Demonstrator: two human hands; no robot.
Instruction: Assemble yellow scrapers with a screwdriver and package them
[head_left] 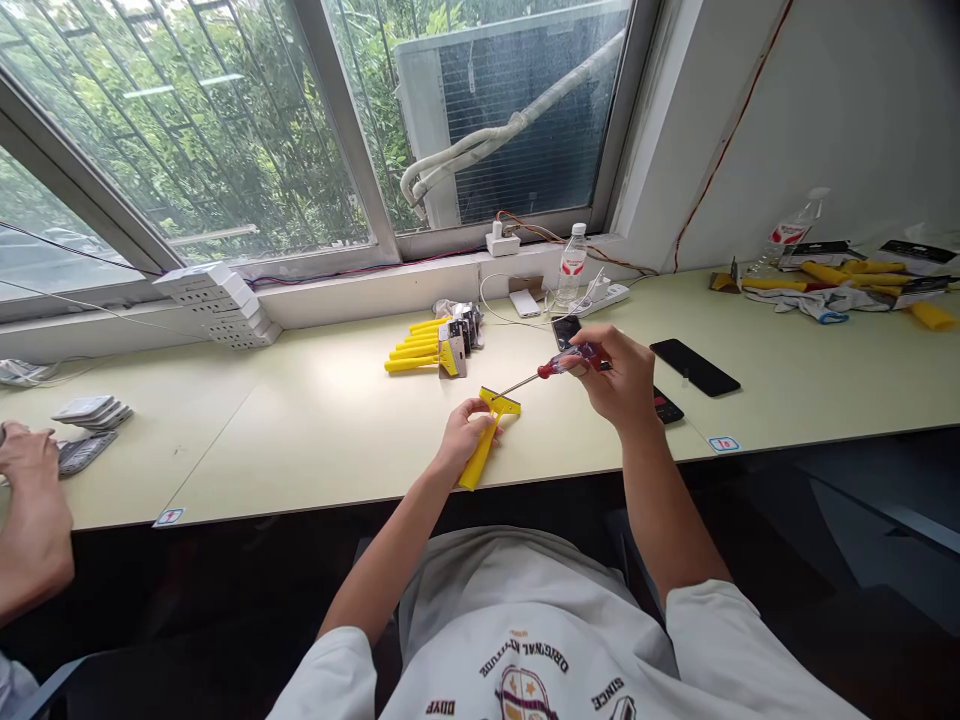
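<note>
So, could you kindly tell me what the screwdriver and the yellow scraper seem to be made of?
The screwdriver seems steel-shafted, from the thin gleam, with a translucent red plastic handle. The yellow scraper looks like matt moulded plastic, going by its even, opaque colour.

The right hand (611,375) wrapped around the screwdriver (568,362), hiding part of its red handle behind the fingers. The left hand (466,437) covered the middle of the yellow scraper (477,458), hiding where its handle met the head. Just past the right hand, a phone (565,330) was partly hidden, and a dark object (666,405) beside the wrist was too covered to tell what it was. Far right of the right hand, a pile of yellow tools (840,285) ran off the edge, and the print on the packets (915,250) was too small to read. Far left of the left hand, another person's hand (22,450) was cut off by the edge.
</note>
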